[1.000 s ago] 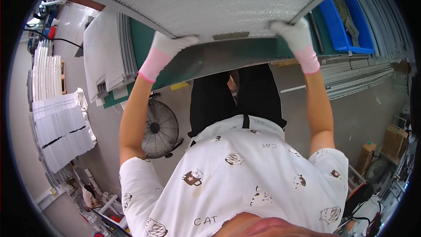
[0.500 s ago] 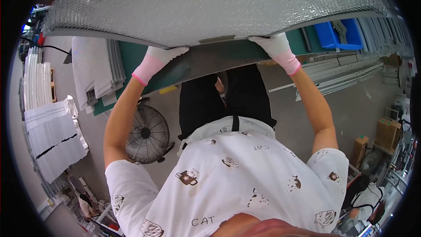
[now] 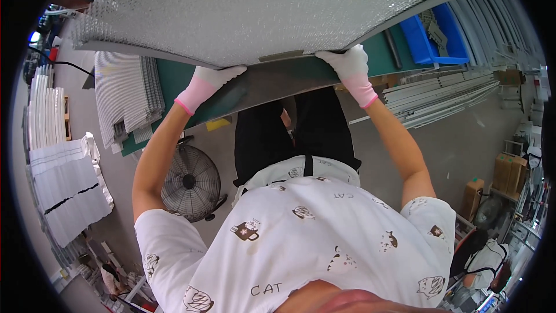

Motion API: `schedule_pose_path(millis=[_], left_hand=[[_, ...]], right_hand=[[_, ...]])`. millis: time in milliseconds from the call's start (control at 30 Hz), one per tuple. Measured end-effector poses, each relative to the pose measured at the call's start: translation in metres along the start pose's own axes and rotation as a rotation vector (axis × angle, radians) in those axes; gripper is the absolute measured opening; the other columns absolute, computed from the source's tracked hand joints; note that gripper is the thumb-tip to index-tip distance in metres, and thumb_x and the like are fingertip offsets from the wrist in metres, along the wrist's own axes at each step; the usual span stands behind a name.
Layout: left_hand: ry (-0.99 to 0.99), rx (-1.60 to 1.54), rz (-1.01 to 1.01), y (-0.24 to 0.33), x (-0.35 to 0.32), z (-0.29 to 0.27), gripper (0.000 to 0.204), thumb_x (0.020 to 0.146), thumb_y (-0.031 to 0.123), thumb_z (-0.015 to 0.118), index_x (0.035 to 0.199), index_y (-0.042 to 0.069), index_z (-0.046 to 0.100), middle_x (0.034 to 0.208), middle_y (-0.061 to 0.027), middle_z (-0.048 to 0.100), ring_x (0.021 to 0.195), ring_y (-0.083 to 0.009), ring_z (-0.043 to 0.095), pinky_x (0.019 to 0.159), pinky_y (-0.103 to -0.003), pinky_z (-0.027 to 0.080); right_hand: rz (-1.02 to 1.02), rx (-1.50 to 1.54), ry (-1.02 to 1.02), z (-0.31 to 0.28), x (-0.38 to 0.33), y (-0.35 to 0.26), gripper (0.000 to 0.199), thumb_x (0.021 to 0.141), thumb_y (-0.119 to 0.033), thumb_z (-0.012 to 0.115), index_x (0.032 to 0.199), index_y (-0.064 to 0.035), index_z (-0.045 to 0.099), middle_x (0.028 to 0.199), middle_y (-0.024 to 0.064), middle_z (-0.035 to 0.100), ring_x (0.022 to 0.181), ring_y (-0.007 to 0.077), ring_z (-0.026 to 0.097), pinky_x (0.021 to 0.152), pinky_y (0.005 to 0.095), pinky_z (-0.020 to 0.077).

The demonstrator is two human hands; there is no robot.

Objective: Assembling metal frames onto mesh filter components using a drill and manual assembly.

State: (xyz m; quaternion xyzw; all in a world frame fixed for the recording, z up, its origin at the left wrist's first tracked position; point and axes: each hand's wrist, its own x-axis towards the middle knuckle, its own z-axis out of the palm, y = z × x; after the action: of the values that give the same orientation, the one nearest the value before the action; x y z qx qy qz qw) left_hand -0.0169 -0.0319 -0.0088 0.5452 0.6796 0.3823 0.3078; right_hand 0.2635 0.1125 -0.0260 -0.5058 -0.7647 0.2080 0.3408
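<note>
— Holding what, up there?
— Gripping a big mesh panel (image 3: 260, 6), silvery, framed in grey metal, lifted flat above the green table (image 3: 174, 81) and filling the top of the view.
— Gripping where?
— Along the near edge. Left hand (image 3: 209, 84), in a white glove with a pink cuff, pressing up under the frame left of a small flat tab (image 3: 281, 56) at mid-edge; fingers together and clamped on the edge, thumb side hidden. Right hand (image 3: 349, 69), gloved the same, clamping the edge just right of that tab, fingers curled over the frame.
— Touching the table at all?
— Not telling for sure; far side hidden, near side clearly raised, casting a dark shade across the green top.
— Lying around it?
— Sitting to the left on the table, a stack of similar mesh sheets (image 3: 124, 95). Resting at the right end, a blue bin (image 3: 431, 43) with pale parts inside. Leaning beyond that, long pale metal strips (image 3: 440, 95) in a bundle.
— And lower down?
— Standing on the grey floor (image 3: 463, 139) below the left elbow, a round wire-caged fan (image 3: 191, 182). Piling at far left, white ribbed sheets (image 3: 66, 191). Stacking at far right, brown cardboard boxes (image 3: 507, 174).
</note>
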Motion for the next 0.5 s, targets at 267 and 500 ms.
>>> schedule_pose_path(millis=[267,500], left_hand=[[-0.030,0.355,0.300,-0.015,0.011,0.002,0.022,0.074,0.025,0.069,0.083,0.005,0.070,0.081,-0.0108,0.062,0.081,-0.0268,0.059,0.071,-0.034,0.047],[-0.120,0.391,0.311,0.003,0.004,-0.003,0.015,0.077,0.017,0.065,0.084,0.005,0.070,0.082,-0.0108,0.064,0.081,-0.0258,0.058,0.070,-0.034,0.046]], right_hand=[[0.060,0.005,-0.647,-0.008,0.021,0.030,0.026,0.076,-0.029,0.073,0.098,-0.0160,0.071,0.111,0.0052,0.057,0.109,0.0188,0.053,0.095,0.0278,0.0433],[0.324,0.106,-0.652,0.005,0.023,0.031,0.042,0.073,-0.035,0.076,0.104,-0.0081,0.067,0.109,0.0057,0.060,0.101,0.0215,0.059,0.090,0.0280,0.0473]])
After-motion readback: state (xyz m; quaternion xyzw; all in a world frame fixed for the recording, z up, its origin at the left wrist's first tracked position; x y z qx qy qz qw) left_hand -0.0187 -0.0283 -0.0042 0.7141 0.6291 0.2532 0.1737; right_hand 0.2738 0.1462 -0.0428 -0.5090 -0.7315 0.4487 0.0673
